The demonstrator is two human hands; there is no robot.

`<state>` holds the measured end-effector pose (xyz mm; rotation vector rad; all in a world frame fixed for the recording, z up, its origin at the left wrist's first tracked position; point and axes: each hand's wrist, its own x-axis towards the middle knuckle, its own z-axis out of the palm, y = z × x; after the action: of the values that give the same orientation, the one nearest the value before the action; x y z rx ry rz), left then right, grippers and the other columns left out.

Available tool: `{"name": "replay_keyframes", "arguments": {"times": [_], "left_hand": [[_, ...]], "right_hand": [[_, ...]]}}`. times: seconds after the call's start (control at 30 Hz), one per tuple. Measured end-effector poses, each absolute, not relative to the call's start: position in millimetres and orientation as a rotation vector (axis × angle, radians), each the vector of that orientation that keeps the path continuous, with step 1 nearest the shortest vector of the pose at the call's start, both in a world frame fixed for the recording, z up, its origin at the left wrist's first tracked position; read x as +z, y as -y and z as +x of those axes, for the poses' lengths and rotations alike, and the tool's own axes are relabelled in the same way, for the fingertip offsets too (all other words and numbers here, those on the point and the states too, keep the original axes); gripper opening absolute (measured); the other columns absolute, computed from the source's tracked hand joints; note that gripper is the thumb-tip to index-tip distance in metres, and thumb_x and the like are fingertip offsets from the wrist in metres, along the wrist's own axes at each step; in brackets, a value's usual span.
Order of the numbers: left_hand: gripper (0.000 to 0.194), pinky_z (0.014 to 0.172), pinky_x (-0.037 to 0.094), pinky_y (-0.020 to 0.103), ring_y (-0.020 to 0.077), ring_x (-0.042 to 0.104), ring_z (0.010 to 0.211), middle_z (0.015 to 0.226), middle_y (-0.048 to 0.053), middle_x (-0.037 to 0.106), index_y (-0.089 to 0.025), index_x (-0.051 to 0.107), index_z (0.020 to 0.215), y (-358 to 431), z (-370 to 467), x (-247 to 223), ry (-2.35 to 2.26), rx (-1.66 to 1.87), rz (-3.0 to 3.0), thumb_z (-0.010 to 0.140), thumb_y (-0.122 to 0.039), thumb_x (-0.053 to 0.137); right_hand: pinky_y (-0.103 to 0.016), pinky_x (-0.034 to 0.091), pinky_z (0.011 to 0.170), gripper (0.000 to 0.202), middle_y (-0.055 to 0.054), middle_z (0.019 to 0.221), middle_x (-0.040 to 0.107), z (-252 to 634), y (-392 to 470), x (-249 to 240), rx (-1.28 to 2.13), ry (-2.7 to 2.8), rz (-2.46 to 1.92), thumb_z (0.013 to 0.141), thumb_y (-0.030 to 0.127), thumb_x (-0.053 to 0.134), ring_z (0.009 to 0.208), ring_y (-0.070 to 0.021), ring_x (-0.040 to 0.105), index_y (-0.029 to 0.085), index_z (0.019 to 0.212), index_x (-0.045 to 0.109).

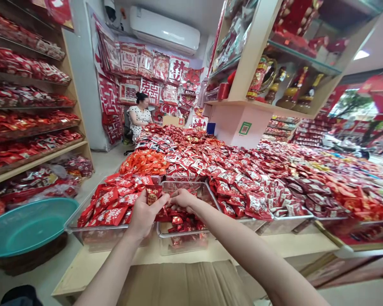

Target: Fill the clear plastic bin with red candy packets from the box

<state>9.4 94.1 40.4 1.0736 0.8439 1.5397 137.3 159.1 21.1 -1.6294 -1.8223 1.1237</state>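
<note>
My left hand (146, 212) is closed on a small dark red packet (153, 194), held upright between thumb and fingers. Close beside it, my right hand (181, 199) reaches over a clear plastic bin (182, 250) that holds dark red packets (187, 224); its fingertips are near the left thumb, and what they hold is too small to tell. To the left stands another clear bin (115, 231), heaped with bright red packets (113, 204).
Bins of red packets (255, 204) stretch right and back. A teal basin (28, 225) is at the left by shelves (35, 163). Cardboard (185, 284) lies in front. A glass-shelved cabinet (242, 76) overhangs at the upper right. A person (139, 117) sits behind.
</note>
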Motion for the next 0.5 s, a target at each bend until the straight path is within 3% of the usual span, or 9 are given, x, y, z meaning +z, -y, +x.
{"name": "replay_keyframes", "arguments": {"times": [0.17,0.33,0.4,0.5], "left_hand": [[0.025,0.056,0.051,0.024,0.0107,0.06,0.055,0.064,-0.005,0.066,-0.019,0.058,0.076,-95.2,9.8,39.6,-0.839,1.534,1.04,0.057,-0.025,0.074],[0.024,0.055,0.05,0.023,0.0105,0.059,0.053,0.06,-0.005,0.065,-0.019,0.058,0.074,-94.5,10.7,41.8,-0.847,1.524,1.042,0.057,-0.026,0.074],[0.024,0.055,0.05,0.023,0.0106,0.06,0.054,0.06,-0.006,0.065,-0.019,0.058,0.073,-94.2,11.2,42.2,-0.853,1.524,1.047,0.056,-0.026,0.074],[0.024,0.055,0.049,0.022,0.0099,0.058,0.053,0.061,-0.006,0.064,-0.019,0.058,0.073,-94.4,10.9,40.8,-0.865,1.519,1.061,0.057,-0.026,0.074]], "right_hand": [[-0.023,0.038,0.057,0.015,-0.008,0.078,0.065,137.7,-164.5,12.6,0.587,2.067,-1.691,0.07,0.028,0.062,0.074,-0.0174,0.057,0.014,0.073,0.057],[-0.024,0.038,0.064,0.025,-0.009,0.088,0.066,147.2,-151.7,32.0,0.317,2.337,-1.655,0.08,0.033,0.047,0.079,-0.0177,0.057,0.014,0.088,0.061],[-0.024,0.039,0.063,0.025,-0.01,0.087,0.067,156.5,-142.4,41.6,0.256,2.464,-1.648,0.079,0.029,0.046,0.077,-0.0175,0.058,0.013,0.088,0.063],[-0.022,0.04,0.056,0.009,-0.004,0.068,0.068,172.1,-127.6,44.7,0.272,2.646,-1.643,0.066,0.019,0.059,0.062,-0.016,0.06,0.016,0.069,0.068]]}}
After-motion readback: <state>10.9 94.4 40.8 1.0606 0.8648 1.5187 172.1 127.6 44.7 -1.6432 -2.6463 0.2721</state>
